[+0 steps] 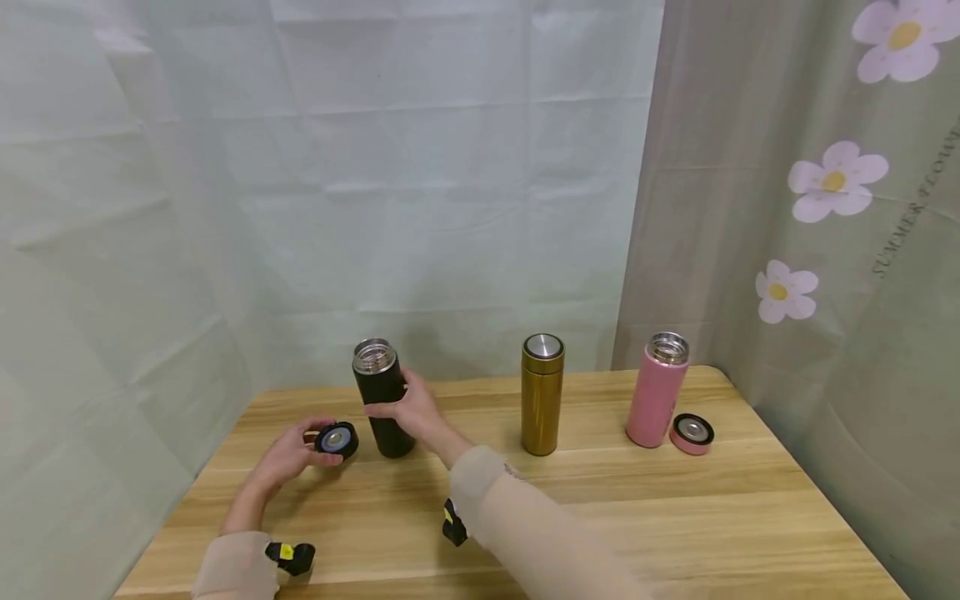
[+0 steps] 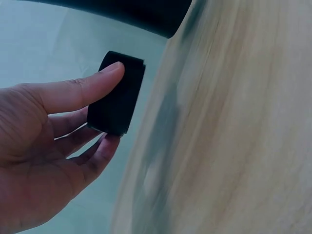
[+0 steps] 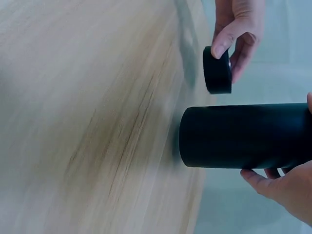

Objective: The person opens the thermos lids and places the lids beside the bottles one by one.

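My left hand (image 1: 288,457) pinches a black bottle lid (image 1: 337,441) between thumb and fingers, its inner side facing up. The left wrist view shows the lid (image 2: 117,95) side-on, held just above the wooden table. Beside it, my right hand (image 1: 416,412) grips a black thermos bottle (image 1: 378,387) around its middle. The bottle's steel mouth is uncovered and it stands nearly upright. In the right wrist view the bottle's base (image 3: 195,139) is at the tabletop; whether it touches is hard to tell. Lid and bottle are apart.
A gold thermos (image 1: 542,396) with its lid on stands at mid-table. To the right is a pink thermos (image 1: 656,392) without its lid, and the pink lid (image 1: 692,434) lies beside it. Pale curtains (image 1: 450,183) hang behind the wooden table (image 1: 675,525).
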{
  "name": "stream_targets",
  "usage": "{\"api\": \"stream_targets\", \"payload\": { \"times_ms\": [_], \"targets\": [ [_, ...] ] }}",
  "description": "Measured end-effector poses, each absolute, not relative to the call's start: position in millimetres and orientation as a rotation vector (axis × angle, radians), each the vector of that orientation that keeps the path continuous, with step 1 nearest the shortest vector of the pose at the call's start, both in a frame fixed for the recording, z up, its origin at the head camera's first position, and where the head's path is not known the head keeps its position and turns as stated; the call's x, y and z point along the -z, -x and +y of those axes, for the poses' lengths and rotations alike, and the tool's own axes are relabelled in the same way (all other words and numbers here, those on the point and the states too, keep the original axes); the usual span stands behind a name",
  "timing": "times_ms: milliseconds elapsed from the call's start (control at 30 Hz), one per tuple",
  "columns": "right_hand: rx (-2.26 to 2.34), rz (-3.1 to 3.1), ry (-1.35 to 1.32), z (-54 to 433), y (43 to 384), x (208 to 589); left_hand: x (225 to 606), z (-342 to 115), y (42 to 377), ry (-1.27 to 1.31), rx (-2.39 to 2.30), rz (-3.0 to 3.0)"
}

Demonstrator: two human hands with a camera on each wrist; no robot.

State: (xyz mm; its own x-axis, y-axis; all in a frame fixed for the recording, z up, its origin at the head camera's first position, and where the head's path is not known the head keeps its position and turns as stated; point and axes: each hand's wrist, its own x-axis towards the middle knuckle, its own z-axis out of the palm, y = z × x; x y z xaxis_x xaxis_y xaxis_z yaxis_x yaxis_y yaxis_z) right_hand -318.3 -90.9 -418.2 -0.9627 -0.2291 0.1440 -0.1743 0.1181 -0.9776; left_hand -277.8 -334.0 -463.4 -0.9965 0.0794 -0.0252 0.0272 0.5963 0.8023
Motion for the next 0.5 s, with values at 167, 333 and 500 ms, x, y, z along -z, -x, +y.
{"api": "stream_targets", "payload": {
  "times_ms": [167,333,500],
  "targets": [
    [1.98,2.341,0.433,-98.3,317.2,425.8,469.0,-335.8,277.8,-0.118,-1.364,2.757],
    [1.931,2.391,0.476,-103.1,316.0,433.2,471.7,-334.9,277.9,-0.123,-1.369,2.755],
    [1.875,2.428,0.529,-104.0,316.0,438.8,473.7,-333.5,278.0,-0.128,-1.326,2.778]
  ]
}}
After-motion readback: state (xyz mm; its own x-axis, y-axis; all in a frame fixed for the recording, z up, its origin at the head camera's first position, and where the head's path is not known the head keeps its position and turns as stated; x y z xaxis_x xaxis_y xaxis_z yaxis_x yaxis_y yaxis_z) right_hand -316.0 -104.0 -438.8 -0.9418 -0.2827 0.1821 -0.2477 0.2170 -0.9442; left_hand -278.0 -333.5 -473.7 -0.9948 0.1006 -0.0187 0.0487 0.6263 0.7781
